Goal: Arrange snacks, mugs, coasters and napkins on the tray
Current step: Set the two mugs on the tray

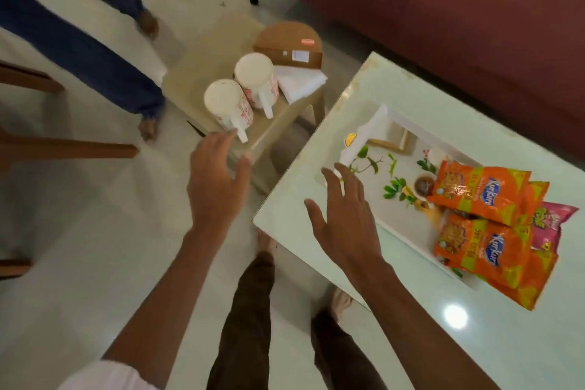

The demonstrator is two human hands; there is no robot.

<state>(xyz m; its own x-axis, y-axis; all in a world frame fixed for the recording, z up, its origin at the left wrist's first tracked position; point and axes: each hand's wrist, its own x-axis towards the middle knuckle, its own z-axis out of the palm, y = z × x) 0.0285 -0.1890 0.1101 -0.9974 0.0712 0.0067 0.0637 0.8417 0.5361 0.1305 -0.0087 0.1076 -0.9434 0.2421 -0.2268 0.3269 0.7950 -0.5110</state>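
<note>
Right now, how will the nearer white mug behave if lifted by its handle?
The nearer white mug looks ceramic: probably rigid, fairly heavy for its size. It seems to stand mouth down on the stool, so unlikely to roll. Its handle faces the left hand; a smooth glaze may slip.

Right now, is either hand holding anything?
Left hand: open, holding nothing, fingertips near a white mug.
Right hand: open, holding nothing, over the table.

Mugs [228,104], napkins [299,84], probably coasters [289,44] sit on stool [190,73] left of tray [408,166] holding snacks [481,193].
</note>
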